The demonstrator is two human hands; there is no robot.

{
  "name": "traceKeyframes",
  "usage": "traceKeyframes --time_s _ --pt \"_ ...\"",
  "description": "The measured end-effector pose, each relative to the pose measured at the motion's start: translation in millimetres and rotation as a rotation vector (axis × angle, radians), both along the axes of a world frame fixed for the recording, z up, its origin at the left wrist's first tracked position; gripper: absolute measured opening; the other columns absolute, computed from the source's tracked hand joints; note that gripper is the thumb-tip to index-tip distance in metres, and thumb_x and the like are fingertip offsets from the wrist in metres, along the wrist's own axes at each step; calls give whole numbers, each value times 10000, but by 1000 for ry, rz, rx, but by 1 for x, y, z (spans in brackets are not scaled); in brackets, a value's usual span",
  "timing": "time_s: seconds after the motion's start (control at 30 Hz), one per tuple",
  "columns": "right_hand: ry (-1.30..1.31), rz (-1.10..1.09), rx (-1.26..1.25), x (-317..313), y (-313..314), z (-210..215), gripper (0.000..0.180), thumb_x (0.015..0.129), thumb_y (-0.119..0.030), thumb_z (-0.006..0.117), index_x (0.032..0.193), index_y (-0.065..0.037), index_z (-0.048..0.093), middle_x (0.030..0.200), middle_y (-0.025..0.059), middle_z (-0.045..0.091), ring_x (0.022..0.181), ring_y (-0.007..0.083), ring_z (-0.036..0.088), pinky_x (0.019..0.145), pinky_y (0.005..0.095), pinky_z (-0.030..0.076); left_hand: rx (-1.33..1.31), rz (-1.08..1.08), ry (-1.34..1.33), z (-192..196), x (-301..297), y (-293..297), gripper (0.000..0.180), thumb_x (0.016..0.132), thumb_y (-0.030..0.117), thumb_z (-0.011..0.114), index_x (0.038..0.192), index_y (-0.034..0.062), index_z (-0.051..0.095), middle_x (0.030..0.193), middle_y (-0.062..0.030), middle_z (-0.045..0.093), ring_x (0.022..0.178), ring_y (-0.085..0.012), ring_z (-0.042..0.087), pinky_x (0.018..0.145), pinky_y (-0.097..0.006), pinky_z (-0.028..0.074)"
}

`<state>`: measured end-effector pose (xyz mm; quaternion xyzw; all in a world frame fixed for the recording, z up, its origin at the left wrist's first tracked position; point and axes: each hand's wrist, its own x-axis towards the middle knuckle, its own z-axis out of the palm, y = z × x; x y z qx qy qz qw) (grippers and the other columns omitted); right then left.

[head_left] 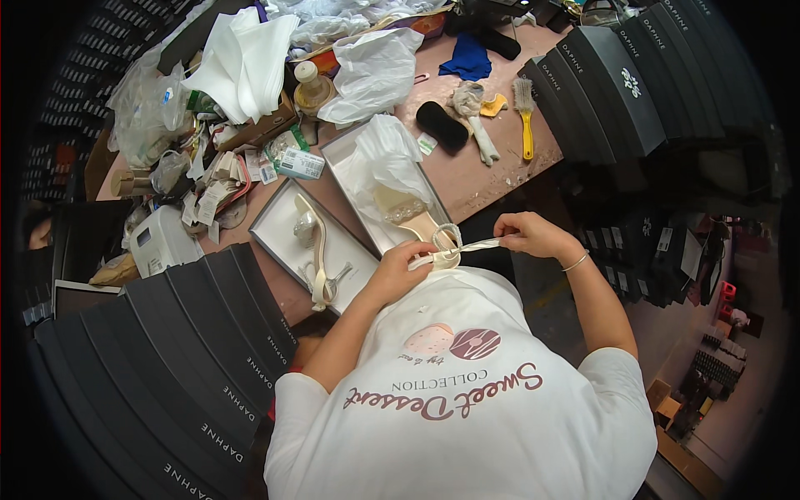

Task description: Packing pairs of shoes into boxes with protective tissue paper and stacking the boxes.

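Close against my shirt is a cream sandal with a clear, sparkling band across its front and a pale strap looped at the heel end. My left hand is closed on the strap beside the loop. To the right, my right hand pinches the strap's other end and holds it out taut. The sandal's toe end rests over an open grey-edged shoe box with white tissue paper. Left of it, a matching sandal lies in the box lid, its band wrapped in clear plastic.
Dark shoe boxes stand in rows at the left and far right. On the pink table lie a yellow-handled brush, a black brush or pad, and a blue cloth. A pump bottle and white foam sheets stand behind.
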<state>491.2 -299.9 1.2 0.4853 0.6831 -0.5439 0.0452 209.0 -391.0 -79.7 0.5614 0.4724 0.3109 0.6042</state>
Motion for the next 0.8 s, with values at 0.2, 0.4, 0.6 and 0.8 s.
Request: traceKeyframes --time_s 0.2,0.4,0.6,0.8 --pt "-25 32 13 -3 -5 -10 155 854 -108 610 926 27 628 657 60 587 592 121 558 564 286 458 199 -10 140 2 -10 -3 201 844 92 637 1026 7 654 885 -100 620 762 -206 607 697 -289 481" --pt "44 -53 -116 -6 -3 -20 193 906 -164 597 878 26 620 627 24 536 573 99 511 551 271 437 -210 179 -114 -1 -8 -9 137 882 103 609 942 -3 670 790 -50 605 629 -119 546 559 -241 419" --pt "53 6 -201 0 1 -37 202 919 -191 585 863 1 618 637 12 523 573 91 485 555 249 419 -851 187 -508 5 -13 -4 135 888 141 618 839 22 657 685 23 560 531 -19 422 461 -177 301" --pt "17 2 -185 -23 5 -23 244 925 -212 586 810 3 587 626 21 535 599 94 506 567 263 426 -594 204 -238 -18 -11 -13 187 910 180 609 900 5 673 682 34 565 528 -11 391 473 -167 293"
